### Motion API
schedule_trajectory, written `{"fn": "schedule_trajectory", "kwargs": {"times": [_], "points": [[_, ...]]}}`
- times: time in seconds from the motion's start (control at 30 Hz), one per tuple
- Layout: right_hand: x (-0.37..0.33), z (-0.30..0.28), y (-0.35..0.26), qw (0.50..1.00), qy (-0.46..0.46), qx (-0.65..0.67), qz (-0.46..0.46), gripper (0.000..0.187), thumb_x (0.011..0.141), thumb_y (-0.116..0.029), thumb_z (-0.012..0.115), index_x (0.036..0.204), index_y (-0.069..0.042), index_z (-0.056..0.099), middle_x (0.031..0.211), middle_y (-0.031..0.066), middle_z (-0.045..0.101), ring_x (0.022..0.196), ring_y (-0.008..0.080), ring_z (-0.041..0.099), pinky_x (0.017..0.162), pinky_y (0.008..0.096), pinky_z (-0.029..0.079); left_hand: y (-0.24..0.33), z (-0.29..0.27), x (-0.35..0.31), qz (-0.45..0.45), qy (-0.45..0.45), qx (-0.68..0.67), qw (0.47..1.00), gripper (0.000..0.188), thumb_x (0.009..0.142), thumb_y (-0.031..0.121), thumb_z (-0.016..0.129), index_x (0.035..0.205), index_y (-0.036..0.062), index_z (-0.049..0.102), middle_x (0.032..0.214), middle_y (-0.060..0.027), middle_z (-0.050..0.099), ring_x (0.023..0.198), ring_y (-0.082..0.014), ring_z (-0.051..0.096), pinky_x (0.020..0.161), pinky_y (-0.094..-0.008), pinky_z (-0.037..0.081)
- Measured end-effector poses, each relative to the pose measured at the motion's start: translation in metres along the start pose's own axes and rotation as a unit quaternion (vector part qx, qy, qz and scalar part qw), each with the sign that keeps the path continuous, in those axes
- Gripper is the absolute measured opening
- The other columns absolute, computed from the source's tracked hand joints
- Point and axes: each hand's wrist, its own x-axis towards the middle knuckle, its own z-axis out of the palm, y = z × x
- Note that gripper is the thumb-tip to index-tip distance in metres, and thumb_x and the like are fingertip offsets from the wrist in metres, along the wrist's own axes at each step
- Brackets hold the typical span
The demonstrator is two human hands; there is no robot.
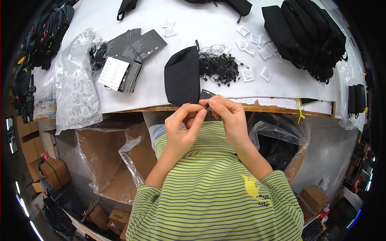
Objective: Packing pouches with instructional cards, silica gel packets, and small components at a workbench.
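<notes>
Over the table's near edge my left hand (183, 124) and my right hand (228, 114) meet, fingertips pinched together. A small black hang tag (206, 94) sticks up at the right fingers, which seem to grip it. Something small and dark is between the left thumb and forefinger, too hidden to name. Just beyond my hands a flat black zippered pouch (181, 76) lies on the table. Beside it on the right is a tangled heap of black tag strings (219, 66) with small plastic ends.
Stacked black hang tags (132, 76) and a clear plastic bag (77, 86) lie to the left. White paper labels (254, 42) are scattered beyond the strings. A pile of black pouches (303, 36) fills the far right. Below the table stands a plastic-lined carton (104, 156).
</notes>
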Motion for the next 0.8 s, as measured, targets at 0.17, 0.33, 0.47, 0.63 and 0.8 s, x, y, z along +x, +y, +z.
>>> {"fn": "schedule_trajectory", "kwargs": {"times": [0.17, 0.33, 0.47, 0.63, 0.8], "points": [[0.0, -0.002, 0.002, 1.0, -0.002, 0.004, 0.001, 0.018, 0.088, -0.013, 0.062, 0.093, 0.001, 0.072, 0.076, -0.0007, 0.06, 0.065, 0.0055, 0.041, 0.059, 0.0196, 0.032, 0.002, 0.003, 0.0, -0.025, 0.016, -0.011, 1.0, 0.005, 0.082, 0.0, 0.066, 0.084, -0.0011, 0.062, 0.061, 0.0013, 0.051, 0.049, -0.0037, 0.038, 0.055, -0.0189, 0.037], [-0.002, 0.001, 0.0, 0.997, 0.016, -0.053, -0.056, 0.018, 0.088, -0.014, 0.062, 0.093, 0.001, 0.072, 0.078, -0.0003, 0.061, 0.065, 0.0053, 0.041, 0.058, 0.0198, 0.033, 0.002, 0.005, -0.001, -0.028, 0.034, -0.013, 0.999, 0.005, 0.082, 0.0, 0.067, 0.083, -0.0008, 0.062, 0.062, 0.0015, 0.051, 0.05, -0.0033, 0.038, 0.049, -0.0184, 0.032], [-0.002, -0.002, 0.006, 0.999, 0.007, -0.014, -0.051, 0.018, 0.088, -0.013, 0.062, 0.094, 0.001, 0.072, 0.082, 0.001, 0.062, 0.067, 0.0053, 0.046, 0.06, 0.0198, 0.036, 0.003, 0.005, -0.002, -0.005, 0.018, 0.009, 1.0, 0.005, 0.082, 0.0, 0.067, 0.082, -0.0002, 0.062, 0.063, 0.0012, 0.053, 0.049, -0.0042, 0.04, 0.047, -0.0193, 0.032], [-0.002, -0.009, 0.004, 0.994, -0.035, -0.057, -0.084, 0.013, 0.086, -0.008, 0.066, 0.094, -0.001, 0.073, 0.084, 0.0032, 0.06, 0.076, 0.0078, 0.056, 0.068, 0.0198, 0.044, 0.009, -0.002, 0.0, 0.02, -0.009, 0.077, 0.997, 0.009, 0.079, 0.004, 0.071, 0.08, 0.0008, 0.062, 0.064, 0.0003, 0.057, 0.051, -0.0053, 0.046, 0.05, -0.0188, 0.039], [-0.003, -0.013, 0.005, 0.996, -0.063, -0.025, -0.061, 0.012, 0.085, -0.007, 0.066, 0.093, 0.0, 0.073, 0.082, 0.0026, 0.059, 0.074, 0.0078, 0.055, 0.065, 0.0199, 0.043, 0.002, -0.002, 0.001, -0.017, 0.047, 0.007, 0.999, 0.017, 0.074, 0.005, 0.076, 0.083, 0.0013, 0.062, 0.065, 0.0006, 0.058, 0.053, -0.0052, 0.05, 0.05, -0.0177, 0.039]]}}
